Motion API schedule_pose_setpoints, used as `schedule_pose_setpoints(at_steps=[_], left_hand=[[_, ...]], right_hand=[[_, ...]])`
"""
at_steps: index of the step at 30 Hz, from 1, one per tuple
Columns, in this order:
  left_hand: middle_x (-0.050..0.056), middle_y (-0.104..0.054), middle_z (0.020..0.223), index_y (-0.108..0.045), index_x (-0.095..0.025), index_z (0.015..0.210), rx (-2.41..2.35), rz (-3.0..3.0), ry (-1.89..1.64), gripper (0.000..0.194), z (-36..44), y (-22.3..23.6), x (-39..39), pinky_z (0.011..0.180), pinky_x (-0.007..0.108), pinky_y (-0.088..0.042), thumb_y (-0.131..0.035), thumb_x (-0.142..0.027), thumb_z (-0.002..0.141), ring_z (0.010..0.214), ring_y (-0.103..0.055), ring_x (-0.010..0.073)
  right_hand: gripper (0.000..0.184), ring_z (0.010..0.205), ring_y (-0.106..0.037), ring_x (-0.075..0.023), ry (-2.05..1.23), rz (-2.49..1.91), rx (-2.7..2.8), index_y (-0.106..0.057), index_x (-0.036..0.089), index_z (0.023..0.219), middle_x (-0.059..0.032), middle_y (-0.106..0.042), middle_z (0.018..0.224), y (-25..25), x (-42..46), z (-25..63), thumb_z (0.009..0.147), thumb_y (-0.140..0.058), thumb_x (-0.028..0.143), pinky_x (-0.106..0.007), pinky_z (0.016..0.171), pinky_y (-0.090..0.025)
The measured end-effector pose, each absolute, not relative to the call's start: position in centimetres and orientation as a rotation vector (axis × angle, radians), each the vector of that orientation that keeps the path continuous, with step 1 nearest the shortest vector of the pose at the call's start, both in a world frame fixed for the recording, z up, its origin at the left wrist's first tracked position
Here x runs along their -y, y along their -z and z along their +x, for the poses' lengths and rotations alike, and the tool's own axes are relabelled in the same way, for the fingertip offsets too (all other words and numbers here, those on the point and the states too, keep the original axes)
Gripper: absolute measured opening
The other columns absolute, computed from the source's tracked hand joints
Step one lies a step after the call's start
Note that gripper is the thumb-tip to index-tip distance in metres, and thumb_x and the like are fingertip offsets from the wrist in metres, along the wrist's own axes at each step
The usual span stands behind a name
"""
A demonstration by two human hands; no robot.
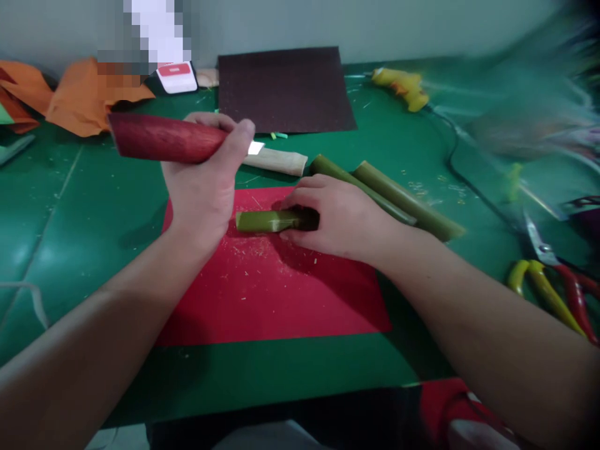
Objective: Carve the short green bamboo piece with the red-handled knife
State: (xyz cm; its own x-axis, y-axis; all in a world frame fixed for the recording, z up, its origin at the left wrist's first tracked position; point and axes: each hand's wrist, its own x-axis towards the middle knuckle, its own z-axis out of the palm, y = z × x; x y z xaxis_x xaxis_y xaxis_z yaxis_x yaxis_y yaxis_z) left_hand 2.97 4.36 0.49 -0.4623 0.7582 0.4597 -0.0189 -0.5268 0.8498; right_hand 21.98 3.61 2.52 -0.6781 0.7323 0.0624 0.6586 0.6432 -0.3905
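My left hand [206, 169] is raised over the left edge of a red sheet [281, 300], its fingers wrapped round a thick red wooden handle [164, 137]. A bright, blade-like bit shows past my thumb; the rest of the tool is hidden. On the sheet lies a short green piece of bamboo [257, 221], pointing left. My right hand [332, 215] grips its right end with thumb and fingers. Pale shavings are scattered around it. Just behind rests a pale, peeled-looking stick [281, 161], and two longer green bamboo pieces [398, 194] lie beyond my right wrist.
At the back are a dark brown sheet [285, 87], a phone [177, 78] and orange paper [79, 100]. A yellow glue gun [400, 87] trails its cord down the right side. Pliers with red and yellow handles [553, 281] and a clear plastic bag [529, 119] are at right.
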Motion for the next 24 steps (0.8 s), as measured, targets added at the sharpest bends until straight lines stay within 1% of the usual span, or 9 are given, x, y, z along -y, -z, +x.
schedule_pose_setpoints(at_steps=[3, 6, 8, 9, 12, 14, 17, 21, 24], left_hand=[[-0.005, -0.058, 0.059, -0.066, -0.023, 0.073, -1.144, 1.21, -2.03, 0.033, 2.7, -1.3, -4.1, 0.041, 0.028, -0.032, -0.078, -0.048, 0.09, 0.048, -0.05, 0.007], [-0.003, -0.061, 0.058, -0.07, -0.021, 0.079, -1.208, 1.234, -1.939, 0.049, 2.1, -1.5, -3.3, 0.035, 0.03, -0.024, -0.06, -0.065, 0.098, 0.041, -0.05, 0.007], [-0.001, -0.066, 0.061, -0.071, -0.019, 0.082, -1.2, 1.294, -1.865, 0.049, 1.7, -1.3, -2.4, 0.035, 0.031, -0.025, -0.061, -0.064, 0.097, 0.04, -0.052, 0.0084], [0.0, -0.069, 0.065, -0.073, -0.018, 0.083, -1.193, 1.345, -1.83, 0.044, 1.5, -1.2, -1.9, 0.036, 0.031, -0.029, -0.069, -0.061, 0.093, 0.041, -0.052, 0.0083], [-0.001, -0.067, 0.066, -0.076, -0.021, 0.09, -1.25, 1.396, -1.803, 0.021, 0.8, -0.7, -0.2, 0.051, 0.029, -0.046, -0.08, -0.042, 0.09, 0.056, -0.062, 0.0113], [-0.003, -0.068, 0.07, -0.077, -0.025, 0.09, -1.306, 1.422, -1.732, 0.014, 0.3, -0.5, 0.8, 0.058, 0.029, -0.051, -0.086, -0.034, 0.085, 0.056, -0.059, 0.0104], [-0.003, -0.067, 0.071, -0.074, -0.028, 0.084, -1.327, 1.39, -1.737, 0.016, -0.3, -0.4, 1.5, 0.054, 0.029, -0.048, -0.084, -0.04, 0.085, 0.052, -0.054, 0.0102], [-0.001, -0.063, 0.06, -0.076, -0.027, 0.081, -1.242, 1.405, -1.735, 0.033, -0.7, -0.1, 1.4, 0.043, 0.028, -0.039, -0.068, -0.055, 0.095, 0.046, -0.052, 0.0108], [0.0, -0.063, 0.057, -0.076, -0.025, 0.076, -1.253, 1.392, -1.707, 0.035, -0.8, 0.3, 1.0, 0.04, 0.028, -0.035, -0.067, -0.054, 0.094, 0.042, -0.052, 0.0112]], right_hand=[[0.033, 0.094, -0.064, -0.0242, -0.535, -1.139, 2.595, -0.08, 0.016, 0.107, -0.0103, -0.071, 0.102, -2.3, -3.3, 21.4, 0.084, -0.075, 0.039, -0.036, 0.082, -0.047], [0.032, 0.089, -0.062, -0.0215, -0.628, -1.113, 2.533, -0.079, 0.015, 0.104, -0.0098, -0.071, 0.1, -1.9, -3.0, 20.8, 0.084, -0.075, 0.04, -0.034, 0.079, -0.045], [0.03, 0.086, -0.061, -0.0204, -0.676, -1.096, 2.505, -0.078, 0.015, 0.1, -0.0093, -0.071, 0.098, -1.6, -2.9, 20.4, 0.085, -0.073, 0.039, -0.033, 0.076, -0.043], [0.029, 0.086, -0.06, -0.0202, -0.677, -1.097, 2.497, -0.077, 0.015, 0.1, -0.0093, -0.071, 0.098, -1.5, -2.9, 20.2, 0.085, -0.072, 0.04, -0.033, 0.075, -0.042], [0.031, 0.083, -0.058, -0.0199, -0.629, -1.133, 2.492, -0.077, 0.015, 0.1, -0.0092, -0.07, 0.095, -1.4, -2.7, 19.8, 0.086, -0.07, 0.041, -0.032, 0.071, -0.038], [0.03, 0.083, -0.058, -0.0201, -0.618, -1.158, 2.494, -0.077, 0.015, 0.1, -0.0092, -0.07, 0.095, -1.5, -2.6, 19.5, 0.086, -0.069, 0.041, -0.033, 0.071, -0.038], [0.028, 0.085, -0.059, -0.0208, -0.628, -1.169, 2.513, -0.076, 0.015, 0.097, -0.0093, -0.072, 0.096, -1.6, -2.4, 19.0, 0.087, -0.067, 0.039, -0.033, 0.072, -0.039], [0.027, 0.087, -0.061, -0.0216, -0.593, -1.165, 2.552, -0.073, 0.015, 0.097, -0.0103, -0.073, 0.1, -1.8, -2.0, 18.3, 0.089, -0.064, 0.04, -0.033, 0.072, -0.038], [0.026, 0.081, -0.06, -0.0201, -0.642, -1.24, 2.579, -0.073, 0.017, 0.097, -0.0089, -0.075, 0.097, -2.3, -2.0, 17.9, 0.088, -0.065, 0.04, -0.032, 0.066, -0.035]])
